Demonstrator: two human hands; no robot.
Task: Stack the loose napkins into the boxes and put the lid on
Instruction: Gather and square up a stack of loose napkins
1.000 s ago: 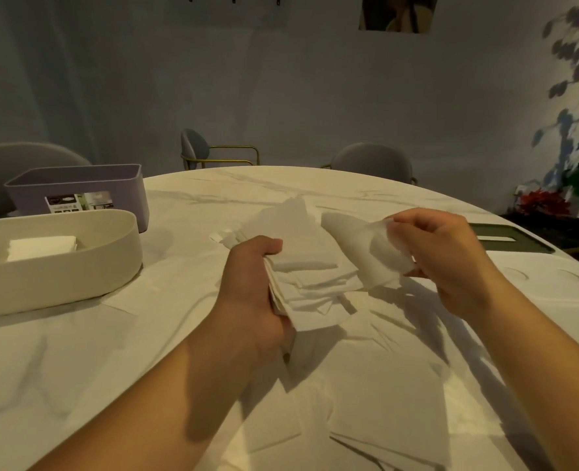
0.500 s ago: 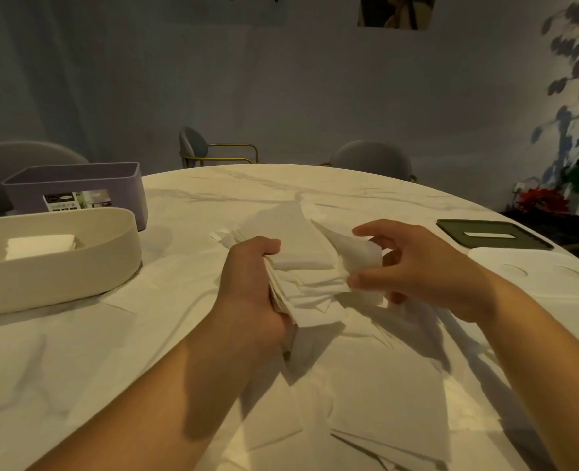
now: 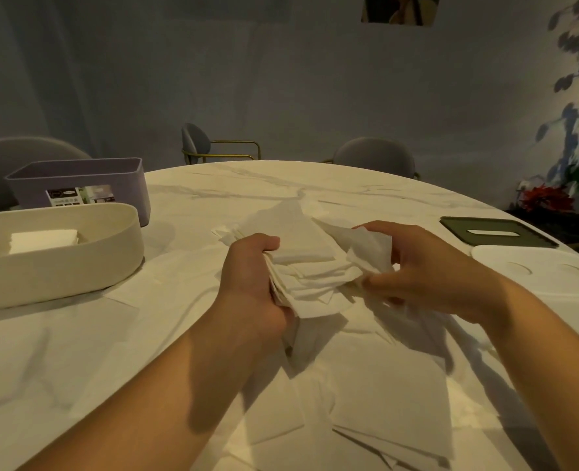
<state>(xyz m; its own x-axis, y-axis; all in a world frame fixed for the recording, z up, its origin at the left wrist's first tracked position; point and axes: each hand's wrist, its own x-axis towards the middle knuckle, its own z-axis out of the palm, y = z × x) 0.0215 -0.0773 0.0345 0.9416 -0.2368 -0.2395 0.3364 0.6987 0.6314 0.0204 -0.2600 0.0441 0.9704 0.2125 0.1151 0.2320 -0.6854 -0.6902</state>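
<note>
— While the left hand (image 3: 254, 283) grips a stack of napkins (image 3: 311, 266) by its near edge, thumb pressed on top, where does the person's other hand sit?

— At three o'clock from the stack, just beside it. The right hand (image 3: 430, 277) pinches a single napkin (image 3: 359, 246) between thumb and curled fingers. The sheet stands up crumpled and touches the stack's right edge.

— And the boxes?

— Both lie between nine and ten o'clock of the hands, well apart from them. The cream oval box (image 3: 77, 266) is the nearer one, open, with one folded napkin (image 3: 43, 239) lying flat inside. The purple box (image 3: 125, 178) stands just behind it at about ten o'clock, also open; its inside cannot be seen.

— The lids?

— Both off. A dark green lid (image 3: 498, 232) with a slot lies at two o'clock, near the table's far right edge, and a white lid (image 3: 532, 270) lies just in front of it, toward three o'clock.

— Anything else on the table?

— Many loose napkins (image 3: 383, 402) spread over the marble table (image 3: 60, 368), under the hands and at six o'clock of them, overlapping one another.
</note>
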